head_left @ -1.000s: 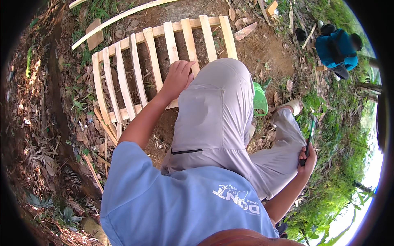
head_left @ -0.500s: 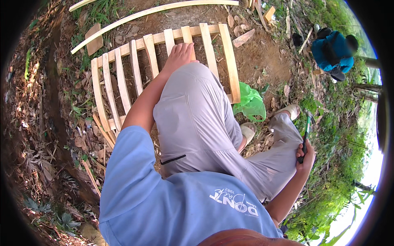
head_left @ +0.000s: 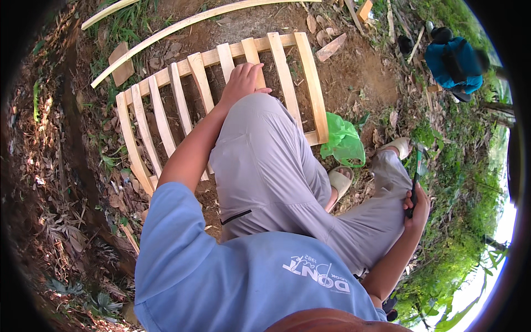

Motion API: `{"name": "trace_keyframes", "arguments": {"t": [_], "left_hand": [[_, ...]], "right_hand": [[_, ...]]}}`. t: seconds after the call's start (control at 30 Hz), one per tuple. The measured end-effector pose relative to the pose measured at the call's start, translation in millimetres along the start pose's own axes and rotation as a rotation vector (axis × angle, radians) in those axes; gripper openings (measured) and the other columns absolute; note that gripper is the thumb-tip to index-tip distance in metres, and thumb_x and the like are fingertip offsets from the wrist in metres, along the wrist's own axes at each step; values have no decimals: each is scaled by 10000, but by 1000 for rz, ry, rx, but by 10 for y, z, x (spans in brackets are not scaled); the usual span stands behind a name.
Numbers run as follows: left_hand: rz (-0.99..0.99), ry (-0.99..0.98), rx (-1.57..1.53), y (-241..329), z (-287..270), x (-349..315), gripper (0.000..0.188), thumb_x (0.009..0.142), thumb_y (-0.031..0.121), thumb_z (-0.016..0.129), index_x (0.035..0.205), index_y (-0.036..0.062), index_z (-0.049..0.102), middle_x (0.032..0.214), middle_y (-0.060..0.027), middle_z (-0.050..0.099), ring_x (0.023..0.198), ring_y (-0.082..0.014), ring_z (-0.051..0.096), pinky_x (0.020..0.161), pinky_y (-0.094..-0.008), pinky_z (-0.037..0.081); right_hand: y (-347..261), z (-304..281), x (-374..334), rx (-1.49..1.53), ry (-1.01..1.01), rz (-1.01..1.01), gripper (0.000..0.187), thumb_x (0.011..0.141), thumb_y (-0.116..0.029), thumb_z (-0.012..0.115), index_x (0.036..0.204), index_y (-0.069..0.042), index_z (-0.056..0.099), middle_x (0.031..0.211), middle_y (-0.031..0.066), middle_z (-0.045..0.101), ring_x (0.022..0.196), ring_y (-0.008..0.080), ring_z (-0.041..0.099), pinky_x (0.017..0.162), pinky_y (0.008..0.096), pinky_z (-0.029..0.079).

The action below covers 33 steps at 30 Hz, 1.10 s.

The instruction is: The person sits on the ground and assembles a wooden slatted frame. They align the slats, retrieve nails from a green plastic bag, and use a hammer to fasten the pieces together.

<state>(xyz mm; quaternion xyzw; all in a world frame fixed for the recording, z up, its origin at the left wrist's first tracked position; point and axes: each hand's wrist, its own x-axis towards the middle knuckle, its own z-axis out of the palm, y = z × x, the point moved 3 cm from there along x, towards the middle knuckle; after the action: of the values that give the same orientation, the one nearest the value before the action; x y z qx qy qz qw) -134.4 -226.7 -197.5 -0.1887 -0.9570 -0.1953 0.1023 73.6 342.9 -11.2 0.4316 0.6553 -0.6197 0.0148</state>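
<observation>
a slatted wooden frame (head_left: pixel 182 105) is seen lying on bare earth, and the left hand (head_left: pixel 242 83) is laid flat on its slats beside the raised grey-trousered knee. a dark-handled tool (head_left: pixel 416 180) is gripped in the right hand (head_left: pixel 417 209) at the person's right side, above grass. a crumpled green plastic bag (head_left: pixel 344 141) is seen just beside the frame's near corner, while a blue bag (head_left: pixel 456 63) is set well apart among weeds.
</observation>
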Motion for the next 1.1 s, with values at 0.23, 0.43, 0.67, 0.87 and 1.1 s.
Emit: {"name": "trace_keyframes", "arguments": {"t": [0.23,0.43,0.67,0.87,1.1], "left_hand": [[-231,250,-453,-320,-470,244,582,982,-87,539,1543,68,529,1268,-110,624,1272,-268,570,1181,-399,412],[-385,84,-456,-452,-681,467,469,1052,19,587,1515,89,622,1238,-47,702,1049,-171,660,986,-327,526],[-385,-60,-582,-608,-450,498,378,1135,194,551,1485,125,676,1182,-72,707,1041,-175,652,981,-340,516],[-318,39,-299,-861,-417,644,372,1133,217,554,1469,136,690,1101,-140,666,1086,-280,649,1029,-377,490],[-513,113,-397,-924,-364,938,416,1028,223,721,1426,100,717,1037,-135,759,928,-219,697,887,-359,542]], "right_hand": [[38,-23,0,31,-2,9,178,1110,-210,627,1117,-32,642,795,38,621,519,55,457,459,243,401],[64,-74,24,76,0,7,201,1115,-220,625,1141,-23,651,793,32,614,522,53,457,460,244,407],[104,-132,88,74,-1,-8,236,1111,-231,634,1215,-20,651,807,29,626,509,42,448,444,226,401],[18,-15,61,45,-18,-22,212,1111,-234,635,1139,-24,651,786,19,607,499,43,446,439,235,405],[53,-31,83,37,-11,-17,217,1121,-240,616,1165,-29,641,790,17,609,488,35,433,430,222,398]]}}
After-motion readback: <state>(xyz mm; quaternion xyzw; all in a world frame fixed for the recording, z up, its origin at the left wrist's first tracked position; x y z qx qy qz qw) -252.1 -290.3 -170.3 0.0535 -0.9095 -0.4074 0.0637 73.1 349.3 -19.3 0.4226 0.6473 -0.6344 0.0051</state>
